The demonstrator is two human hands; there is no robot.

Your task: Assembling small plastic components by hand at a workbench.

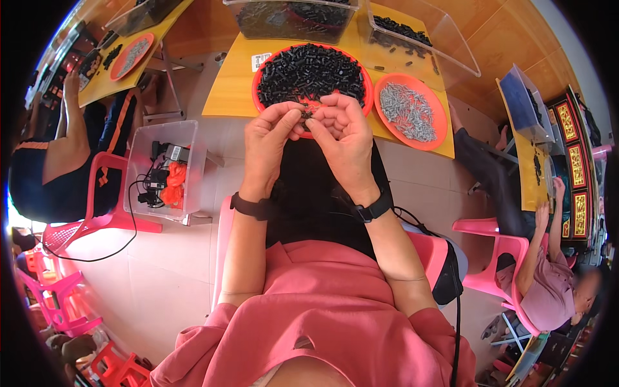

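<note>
Both hands meet over the near rim of a round red tray (259,97) heaped with small black plastic parts (313,71). Thumb and fingertips of my left hand (274,132) pinch a small dark part (305,116), its exact kind too small to make out. My right hand (345,132) closes on the same spot from the other side, fingers curled and thumb against the part. Just right of the tray lies an orange-red plate (440,129) with a pile of small silvery metal pieces, like screws or pins (407,109).
The yellow table (225,97) carries clear bins of black parts (290,22) at its far side. On the floor to the left stands a clear box (137,168) with adapters and cables. Other people sit at tables left and right, on pink chairs (490,271).
</note>
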